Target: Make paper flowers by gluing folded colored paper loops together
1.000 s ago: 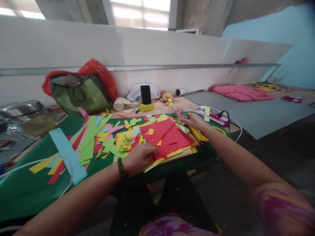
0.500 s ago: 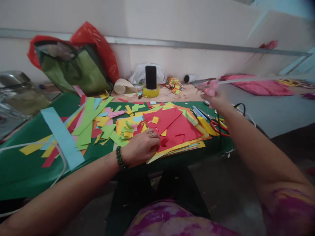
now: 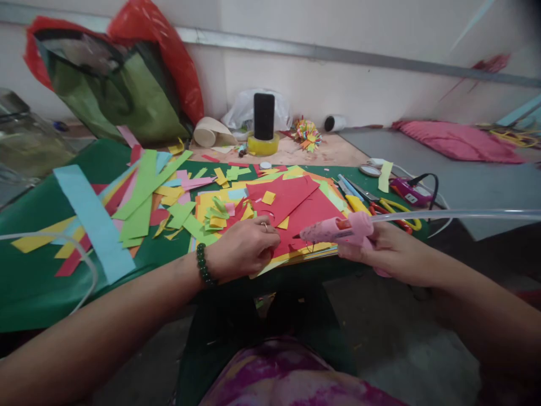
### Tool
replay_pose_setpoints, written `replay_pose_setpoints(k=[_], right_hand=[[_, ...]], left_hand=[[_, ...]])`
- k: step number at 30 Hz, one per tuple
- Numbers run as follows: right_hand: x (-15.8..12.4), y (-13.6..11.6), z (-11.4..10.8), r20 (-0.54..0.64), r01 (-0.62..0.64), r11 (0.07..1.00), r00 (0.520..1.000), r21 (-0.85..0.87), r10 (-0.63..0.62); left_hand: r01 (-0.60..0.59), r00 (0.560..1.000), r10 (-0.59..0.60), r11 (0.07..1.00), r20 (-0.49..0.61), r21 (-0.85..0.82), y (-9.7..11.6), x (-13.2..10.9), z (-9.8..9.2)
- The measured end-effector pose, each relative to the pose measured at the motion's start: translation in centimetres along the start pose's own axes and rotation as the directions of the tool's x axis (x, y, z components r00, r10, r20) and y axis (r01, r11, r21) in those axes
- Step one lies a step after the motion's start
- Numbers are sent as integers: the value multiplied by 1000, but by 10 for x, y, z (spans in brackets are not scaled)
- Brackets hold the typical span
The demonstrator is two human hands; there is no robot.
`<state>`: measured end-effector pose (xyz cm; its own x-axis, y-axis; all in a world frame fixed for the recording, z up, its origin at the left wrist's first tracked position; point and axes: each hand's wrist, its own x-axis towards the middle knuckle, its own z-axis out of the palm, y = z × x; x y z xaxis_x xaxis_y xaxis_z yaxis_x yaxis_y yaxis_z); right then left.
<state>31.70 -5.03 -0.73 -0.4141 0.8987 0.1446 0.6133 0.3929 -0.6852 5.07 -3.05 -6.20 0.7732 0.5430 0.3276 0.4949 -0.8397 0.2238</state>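
A pink hot glue gun (image 3: pixel 338 230) is gripped in my right hand (image 3: pixel 384 254), its dark nozzle pointing left over the red paper (image 3: pixel 304 208). A long clear glue stick (image 3: pixel 456 215) sticks out of its back end. My left hand (image 3: pixel 249 245) rests at the near edge of the paper stack, fingers curled together; what is between the fingertips is hidden. Just beyond that hand stand fringed green paper curls (image 3: pixel 217 212). A small yellow paper square (image 3: pixel 268 197) lies on the red sheet.
Coloured paper strips (image 3: pixel 139 208) cover the green cloth (image 3: pixel 29 287) at left. Scissors (image 3: pixel 363 192) and a yellow-handled cutter (image 3: pixel 357 204) lie at right near a purple box (image 3: pixel 412 192) with a cable. A phone (image 3: pixel 264 115) stands on yellow tape (image 3: pixel 262 145), with a green bag (image 3: pixel 114 96) behind.
My right hand has brought the glue gun from the far right down and toward me, beside the red paper. My left hand has stayed by the stack. The view has tipped down slightly.
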Motion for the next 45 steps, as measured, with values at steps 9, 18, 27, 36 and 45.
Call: replay_pose_setpoints(k=[9,18,27,36,45], right_hand=[[8,7,6,219,118,993,968,25,-120],[3,13,5,186,123,992,976,-38,-114],[3,1,2,332,-4,993,942,-117,43],[5,11,6,245,5,995,969,-100,20],[-3,12,-19,-4,-85,990,996,111,86]], left_hand=[[17,1000,-17,1000,17,21,1,0,-1],[28,1000,-28,1000,14,14,0,-1,0],[20,1000,-20,999,4,28,1,0,1],[23,1000,-23,999,-13,27,1,-1,1],[65,998,-65,998,9,3,3,0,-1]])
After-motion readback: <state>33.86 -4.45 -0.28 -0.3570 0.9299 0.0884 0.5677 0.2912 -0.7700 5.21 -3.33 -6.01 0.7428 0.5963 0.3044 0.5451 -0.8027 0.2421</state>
